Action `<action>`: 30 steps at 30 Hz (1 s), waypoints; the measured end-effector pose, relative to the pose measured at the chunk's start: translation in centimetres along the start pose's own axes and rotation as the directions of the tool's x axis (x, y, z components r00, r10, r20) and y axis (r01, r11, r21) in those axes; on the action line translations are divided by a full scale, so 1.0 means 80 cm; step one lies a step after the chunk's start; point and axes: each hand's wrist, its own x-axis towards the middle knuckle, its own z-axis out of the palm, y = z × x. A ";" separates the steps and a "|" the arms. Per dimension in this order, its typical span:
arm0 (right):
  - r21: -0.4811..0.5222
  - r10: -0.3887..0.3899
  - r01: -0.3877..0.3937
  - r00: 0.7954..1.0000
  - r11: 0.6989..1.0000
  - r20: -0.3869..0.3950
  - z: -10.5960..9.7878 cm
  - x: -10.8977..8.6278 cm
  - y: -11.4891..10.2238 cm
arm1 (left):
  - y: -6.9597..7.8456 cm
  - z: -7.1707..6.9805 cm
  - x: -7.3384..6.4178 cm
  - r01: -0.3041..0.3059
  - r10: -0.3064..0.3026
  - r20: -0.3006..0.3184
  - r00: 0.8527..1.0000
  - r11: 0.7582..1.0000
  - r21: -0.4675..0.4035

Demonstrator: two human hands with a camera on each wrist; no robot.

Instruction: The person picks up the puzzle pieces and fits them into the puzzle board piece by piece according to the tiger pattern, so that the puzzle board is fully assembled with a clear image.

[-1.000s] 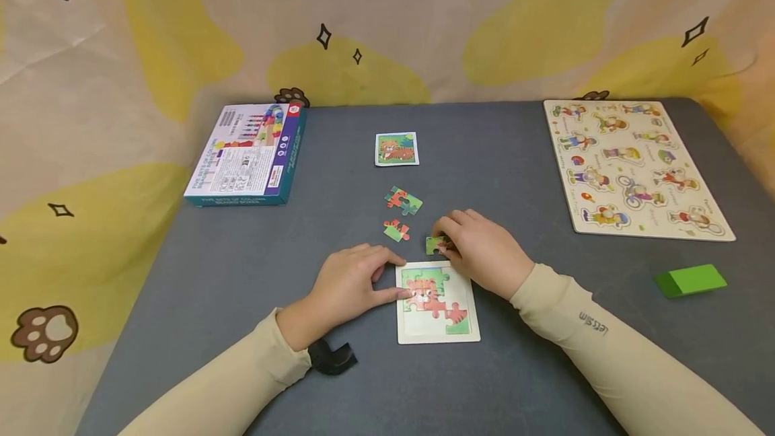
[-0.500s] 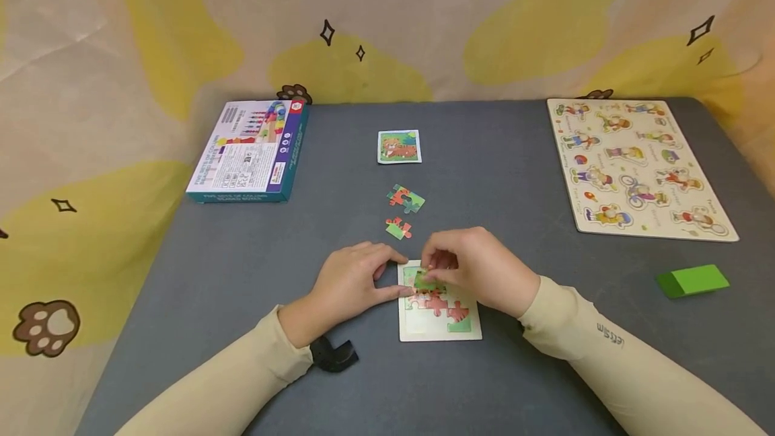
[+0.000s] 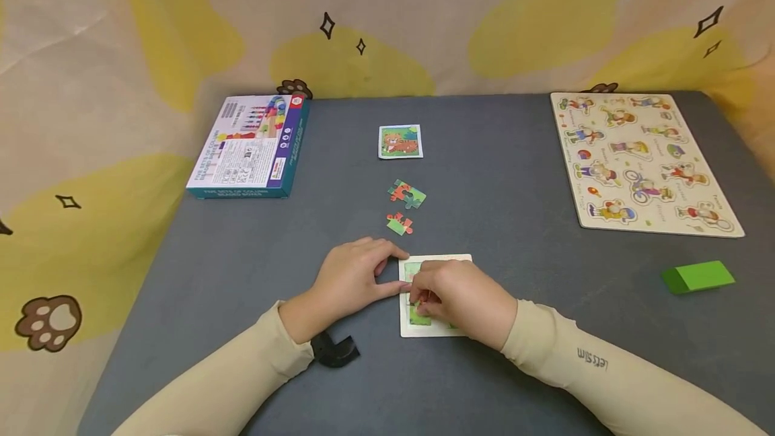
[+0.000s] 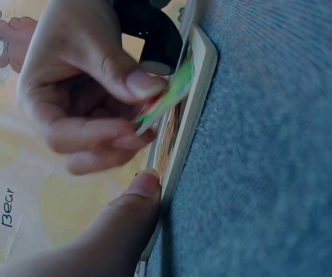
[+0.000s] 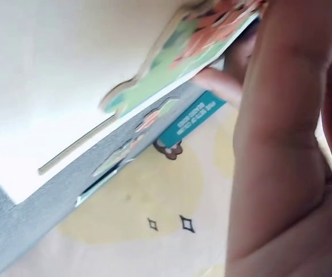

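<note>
A pale puzzle tray [image 3: 440, 332] with a partly covered tiger picture lies before me. My left hand [image 3: 351, 274] rests beside it, the forefinger at its upper left corner and the thumb pressing its left edge. In the left wrist view that thumb [image 4: 144, 183] sits right on the rim. Over the tray's lower left part, my right hand [image 3: 463, 298] pinches a green jigsaw piece [image 3: 418, 317] between thumb and fingers. The piece is tilted in the left wrist view. My right hand hides most of the pieces in the tray.
Loose jigsaw pieces [image 3: 399, 224] lie beyond the tray, with a small tiger picture card [image 3: 400, 142] behind them. A flat box [image 3: 242, 153] stands back left. At right are a wooden picture board [image 3: 636, 163] and a green block [image 3: 699, 277].
My right hand has picked up the green jigsaw piece from beyond the tray and carried it over the top part, then down to the lower left. The left hand stays put.
</note>
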 end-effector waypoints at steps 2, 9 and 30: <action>-0.043 -0.004 0.004 1.000 0.999 -0.017 0.003 -0.003 -0.004 | -0.001 0.000 0.000 -0.001 0.001 -0.004 1.000 1.000 0.002; -0.447 -0.156 0.096 0.982 0.890 -0.101 0.025 -0.024 -0.022 | -0.001 0.001 0.000 -0.001 0.001 -0.011 1.000 1.000 0.007; -0.741 -0.161 0.043 0.983 0.670 -0.088 0.044 -0.053 -0.051 | 0.001 0.001 -0.001 0.006 -0.006 -0.005 1.000 1.000 0.013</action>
